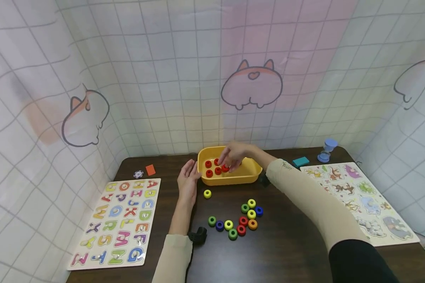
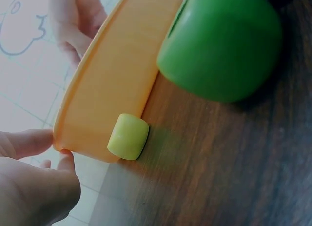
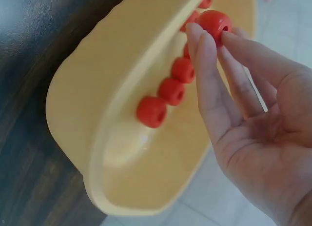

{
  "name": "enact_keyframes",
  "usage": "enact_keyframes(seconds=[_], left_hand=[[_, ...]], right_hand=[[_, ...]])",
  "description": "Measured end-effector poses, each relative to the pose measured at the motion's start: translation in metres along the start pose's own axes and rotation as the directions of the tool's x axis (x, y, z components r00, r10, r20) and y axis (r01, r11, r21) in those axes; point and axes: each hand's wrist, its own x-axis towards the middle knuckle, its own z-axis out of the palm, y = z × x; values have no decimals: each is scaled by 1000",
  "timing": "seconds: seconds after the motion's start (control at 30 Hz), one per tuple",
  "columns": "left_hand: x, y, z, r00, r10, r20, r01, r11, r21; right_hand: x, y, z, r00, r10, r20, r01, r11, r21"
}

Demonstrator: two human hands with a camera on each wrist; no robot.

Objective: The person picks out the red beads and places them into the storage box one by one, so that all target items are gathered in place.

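My left hand (image 1: 188, 182) holds the left end of a yellow plastic bin (image 1: 230, 181), its thumb and a finger at the rim in the left wrist view. Over the bin's inside, my right hand (image 1: 235, 154) pinches a red bead (image 3: 210, 24) between thumb and fingertips. Several other red beads (image 3: 151, 112) sit in rows on the bin's floor, partly hidden by the right hand in the head view. A yellow bead (image 2: 128, 138) stands on the table just in front of the bin, near the left hand.
Nearer on the dark table (image 1: 276, 251) lie several loose beads in green, blue, yellow, red and orange. A letter puzzle board (image 1: 104, 214) lies left, with an orange card (image 1: 150, 169) and a chip (image 1: 138, 174). An animal puzzle (image 1: 357, 208), teal block (image 1: 300, 162) and hourglass (image 1: 324, 157) are right.
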Motion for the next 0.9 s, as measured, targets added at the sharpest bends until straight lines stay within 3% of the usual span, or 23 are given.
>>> enact_keyframes(seconds=[0.27,0.4,0.7,0.9], left_hand=[[1,-1,-1,1000,-2,-10,2,1000,3],[1,0,-2,1000,-1,-14,1,1000,2],[0,-1,0,1000,-12,-15,12,1000,-15],[1,0,1,1000,3,-4,-3,1000,-17]], right_hand=[[12,11,11,997,51,-63,-52,999,-3],[7,11,10,997,27,-75,-28,999,-20],[-39,-1,0,990,-120,-76,113,990,-88],[-82,-8,34,975,-220,34,223,962,-158]])
